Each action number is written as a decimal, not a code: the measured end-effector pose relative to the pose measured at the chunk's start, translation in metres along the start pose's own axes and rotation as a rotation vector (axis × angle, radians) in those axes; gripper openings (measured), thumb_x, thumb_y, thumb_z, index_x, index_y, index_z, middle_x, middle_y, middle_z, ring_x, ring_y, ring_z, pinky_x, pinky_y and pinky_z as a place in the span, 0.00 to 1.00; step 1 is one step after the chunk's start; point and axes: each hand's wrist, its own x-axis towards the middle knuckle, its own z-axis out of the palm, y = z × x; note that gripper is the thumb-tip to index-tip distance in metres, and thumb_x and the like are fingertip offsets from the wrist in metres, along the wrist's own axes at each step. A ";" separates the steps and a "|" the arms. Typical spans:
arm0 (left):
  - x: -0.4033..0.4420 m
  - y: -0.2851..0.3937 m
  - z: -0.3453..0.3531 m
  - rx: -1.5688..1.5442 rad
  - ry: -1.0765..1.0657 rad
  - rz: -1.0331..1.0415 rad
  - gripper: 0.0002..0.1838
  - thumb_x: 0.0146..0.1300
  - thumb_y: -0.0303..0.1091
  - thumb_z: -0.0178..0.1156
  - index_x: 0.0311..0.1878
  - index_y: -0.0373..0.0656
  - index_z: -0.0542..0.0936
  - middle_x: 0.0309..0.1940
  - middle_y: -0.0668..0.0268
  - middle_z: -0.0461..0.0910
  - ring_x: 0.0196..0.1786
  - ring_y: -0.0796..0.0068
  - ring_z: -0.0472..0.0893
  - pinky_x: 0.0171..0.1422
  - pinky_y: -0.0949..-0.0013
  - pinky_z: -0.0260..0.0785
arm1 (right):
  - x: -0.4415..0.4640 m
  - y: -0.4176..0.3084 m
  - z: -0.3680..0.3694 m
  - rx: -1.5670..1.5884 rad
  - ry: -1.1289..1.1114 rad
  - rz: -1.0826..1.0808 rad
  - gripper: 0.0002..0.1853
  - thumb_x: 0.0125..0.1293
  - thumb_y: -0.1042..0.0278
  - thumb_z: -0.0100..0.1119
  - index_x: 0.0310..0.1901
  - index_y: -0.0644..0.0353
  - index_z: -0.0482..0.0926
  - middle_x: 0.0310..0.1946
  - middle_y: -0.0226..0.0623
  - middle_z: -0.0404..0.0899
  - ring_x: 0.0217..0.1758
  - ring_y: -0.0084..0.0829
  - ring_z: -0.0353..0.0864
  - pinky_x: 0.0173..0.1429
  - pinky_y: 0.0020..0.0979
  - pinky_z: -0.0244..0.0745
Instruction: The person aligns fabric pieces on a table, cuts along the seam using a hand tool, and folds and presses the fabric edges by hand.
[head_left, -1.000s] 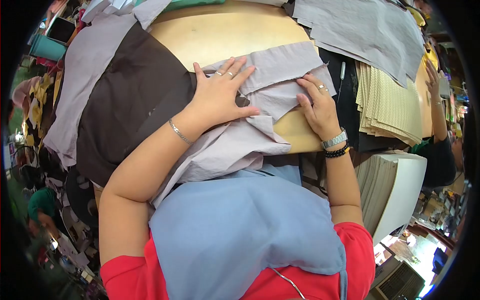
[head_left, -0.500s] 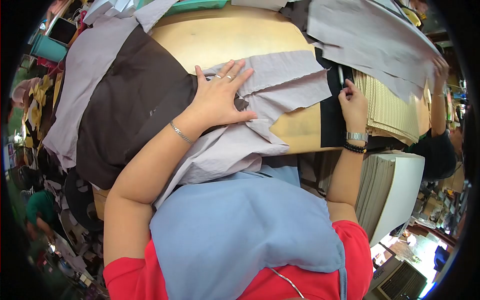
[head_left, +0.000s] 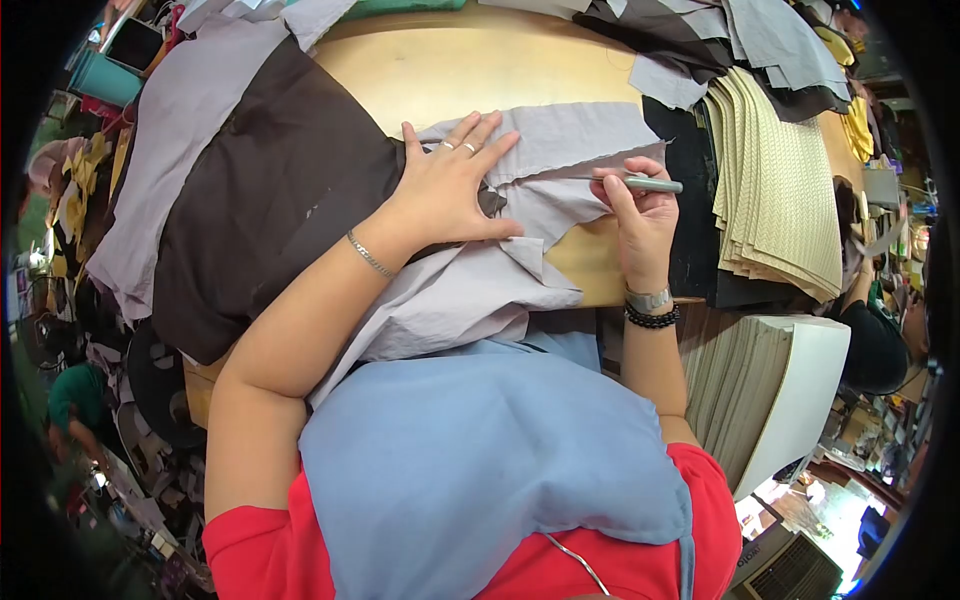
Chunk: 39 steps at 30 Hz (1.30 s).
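Note:
My left hand [head_left: 450, 185] lies flat with fingers spread on grey fabric [head_left: 575, 135], pressing it near a dark brown piece of cloth [head_left: 280, 190]. The two fabrics meet under my palm, where a small fold of brown shows between thumb and forefinger. Above the right end of the grey fabric, my right hand [head_left: 640, 205] grips a slim tool with a grey handle [head_left: 655, 185]. A thin shaft points left from it toward the raw fabric edge; its exact kind is unclear. More grey cloth [head_left: 450, 310] hangs crumpled over the table's front edge.
A pale wooden table [head_left: 480, 60] lies under the fabrics. At right are a black strip [head_left: 685, 200], textured cream sheets [head_left: 775, 180] and a thick stack of boards [head_left: 750, 390]. Cut cloth pieces [head_left: 770, 40] pile up at the back right. A teal container [head_left: 105, 75] stands at far left.
My right hand has picked up the slim tool from the black strip and moved left over the grey fabric. Another person's hand and the large grey cloth have left the right side, uncovering the cream sheets.

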 end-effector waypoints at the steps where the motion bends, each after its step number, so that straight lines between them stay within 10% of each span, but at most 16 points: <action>1: 0.000 0.000 0.000 0.000 -0.002 -0.001 0.55 0.46 0.72 0.63 0.75 0.58 0.58 0.78 0.65 0.50 0.80 0.62 0.49 0.66 0.15 0.33 | 0.001 -0.001 0.002 0.014 -0.008 0.033 0.08 0.67 0.81 0.58 0.46 0.64 0.73 0.42 0.43 0.83 0.47 0.27 0.83 0.54 0.28 0.81; 39: 0.001 0.000 0.003 0.023 -0.010 0.000 0.55 0.46 0.74 0.62 0.76 0.58 0.57 0.79 0.65 0.48 0.80 0.61 0.48 0.68 0.17 0.34 | 0.000 0.012 -0.002 -0.218 0.010 -0.095 0.07 0.65 0.78 0.64 0.43 0.62 0.76 0.40 0.36 0.85 0.38 0.16 0.80 0.39 0.16 0.73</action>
